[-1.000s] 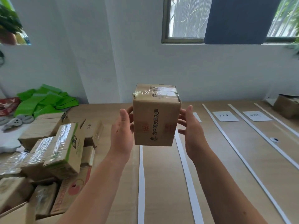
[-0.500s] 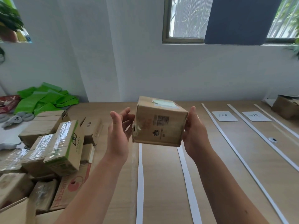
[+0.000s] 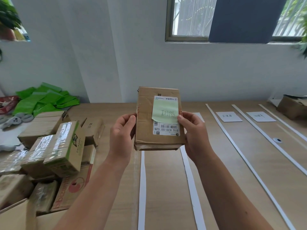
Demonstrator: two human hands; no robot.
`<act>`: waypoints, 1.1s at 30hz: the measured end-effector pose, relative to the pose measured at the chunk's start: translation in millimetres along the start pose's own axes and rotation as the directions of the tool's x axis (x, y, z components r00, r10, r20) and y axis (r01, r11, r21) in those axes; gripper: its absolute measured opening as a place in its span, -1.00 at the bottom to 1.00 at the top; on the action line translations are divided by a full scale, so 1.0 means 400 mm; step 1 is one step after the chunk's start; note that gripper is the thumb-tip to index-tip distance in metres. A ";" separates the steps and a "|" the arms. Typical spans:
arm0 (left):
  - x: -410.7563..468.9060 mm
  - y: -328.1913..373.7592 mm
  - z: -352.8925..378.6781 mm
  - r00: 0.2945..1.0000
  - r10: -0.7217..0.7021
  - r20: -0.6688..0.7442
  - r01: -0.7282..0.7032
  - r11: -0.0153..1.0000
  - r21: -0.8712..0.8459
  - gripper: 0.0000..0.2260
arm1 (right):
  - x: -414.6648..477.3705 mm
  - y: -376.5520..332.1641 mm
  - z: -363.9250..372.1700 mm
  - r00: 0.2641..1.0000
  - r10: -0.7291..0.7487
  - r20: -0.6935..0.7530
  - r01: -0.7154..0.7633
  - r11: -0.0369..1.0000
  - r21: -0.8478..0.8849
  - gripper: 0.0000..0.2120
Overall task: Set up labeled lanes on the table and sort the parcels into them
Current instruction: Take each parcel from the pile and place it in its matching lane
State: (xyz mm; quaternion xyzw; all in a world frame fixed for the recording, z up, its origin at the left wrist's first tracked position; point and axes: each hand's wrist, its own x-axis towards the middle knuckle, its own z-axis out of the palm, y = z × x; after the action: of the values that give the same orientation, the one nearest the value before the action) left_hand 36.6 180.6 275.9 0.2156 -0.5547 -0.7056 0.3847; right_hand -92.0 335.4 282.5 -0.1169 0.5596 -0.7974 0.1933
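Parcel (image 3: 146, 123) — between both hands

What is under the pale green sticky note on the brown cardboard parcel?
A white printed shipping label shows above and below the note; its middle text is hidden.

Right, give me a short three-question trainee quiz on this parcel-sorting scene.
1. True or false: the brown cardboard parcel rests on the wooden table.
2. What covers part of the parcel's white shipping label? A) a pale green sticky note B) red tape C) a coin
3. Fill in: the two white paper lane cards lie to the person's ___ of the parcel.
Key: 1 false, the left hand and right hand hold it up; 2 A; 3 right.
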 end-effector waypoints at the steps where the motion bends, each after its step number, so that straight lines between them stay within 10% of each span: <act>1: 0.001 -0.001 0.002 1.000 -0.003 -0.009 0.003 1.000 0.003 -0.87 | 0.000 0.001 0.000 1.000 -0.003 0.001 0.003 1.000 -0.003 -0.82; 18: 0.015 -0.025 0.012 0.984 0.002 -0.180 0.010 0.998 0.066 -0.71 | -0.007 0.075 0.000 0.963 -0.009 0.269 0.078 0.966 -0.247 -0.26; 23: 0.042 -0.005 0.003 0.975 0.033 -0.221 -0.003 0.991 0.132 -0.79 | -0.003 0.096 0.007 0.984 -0.124 0.130 0.156 0.950 -0.271 -0.52; 33: 0.029 -0.003 -0.011 0.981 -0.041 -0.188 0.035 0.999 -0.035 -0.54 | -0.006 0.097 0.021 0.986 -0.149 -0.077 0.155 0.985 0.071 -0.21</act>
State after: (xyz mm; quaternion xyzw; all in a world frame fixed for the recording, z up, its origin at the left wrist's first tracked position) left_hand 32.3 168.9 274.9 0.2859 -0.5003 -0.6978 0.4256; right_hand -79.8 317.8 248.9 -0.1233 0.5247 -0.8343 0.1163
